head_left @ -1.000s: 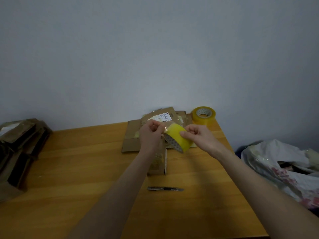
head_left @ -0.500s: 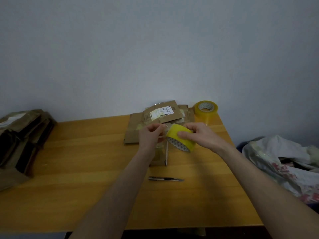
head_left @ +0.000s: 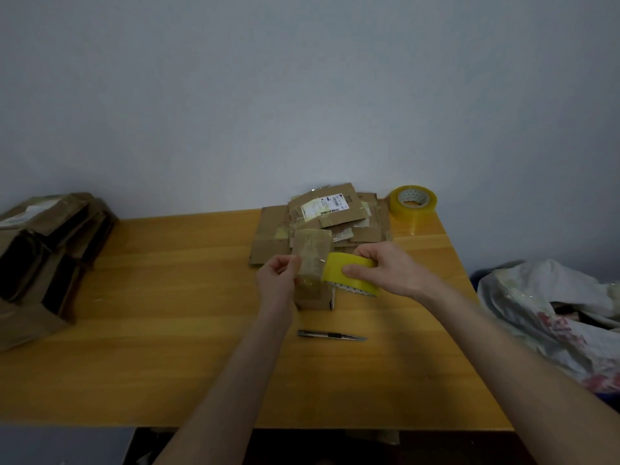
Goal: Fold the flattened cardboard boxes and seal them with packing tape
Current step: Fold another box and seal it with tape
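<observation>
The right hand (head_left: 391,270) is curled round a yellow tape roll (head_left: 349,276), thumb on its near face and fingers over the top. It holds the roll just above the table (head_left: 167,297). The left hand (head_left: 277,277) is beside it, fingertips pinching what looks like the loose strip of tape (head_left: 311,263) drawn off the roll. That clear strip stretches between the two hands, across a small cardboard box (head_left: 312,297) standing on the table directly under them.

Behind the box, a pile of flattened cardboard (head_left: 339,216) lies against the wall, the top piece bearing a white label. A second tape roll (head_left: 413,200) sits at the far right corner. A utility knife (head_left: 330,335) lies on the table nearer the person. Folded boxes (head_left: 43,256) are stacked at the left edge, and a crumpled plastic bag (head_left: 553,313) sits off to the right.
</observation>
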